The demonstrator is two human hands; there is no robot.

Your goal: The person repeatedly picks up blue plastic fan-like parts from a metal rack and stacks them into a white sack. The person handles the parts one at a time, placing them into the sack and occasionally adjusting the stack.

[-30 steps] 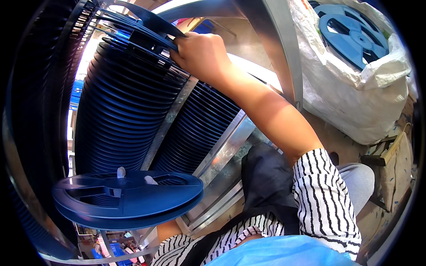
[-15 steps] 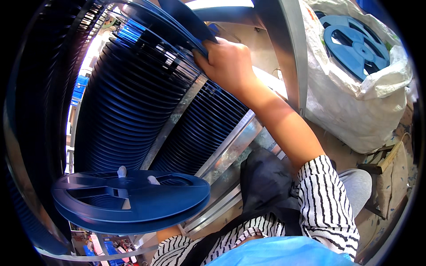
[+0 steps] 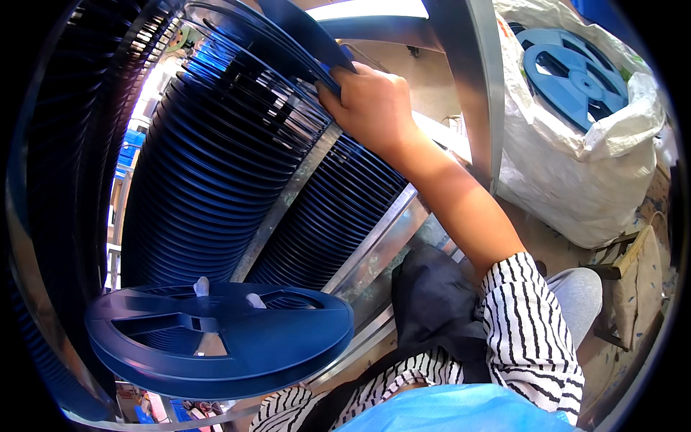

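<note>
A worker's right hand (image 3: 373, 104) pinches the rim of a dark reel flange (image 3: 306, 32) between thumb and fingers at upper center of the frame, at the far end of the long rows of reels. At lower left, the left hand (image 3: 202, 287), its pale-covered fingertips poking up at the openings, appears to grip a wide blue plastic reel (image 3: 277, 333) from beneath; the palm is hidden.

That lower reel is already clear of the rows, in the hand and not set down. The one at upper center looks less settled: whether it sits in the rack or has come loose cannot be told.

Behind the hands, a tightly packed row of reels (image 3: 209, 180) fills the left center, with a second row (image 3: 324, 212) beside it past a metal rail (image 3: 288, 194). Much of the handling, by the look of it, is not yet done. At upper right, lighter blue reels (image 3: 568, 72) rest in the mouth of a white woven sack (image 3: 576, 187).
</note>
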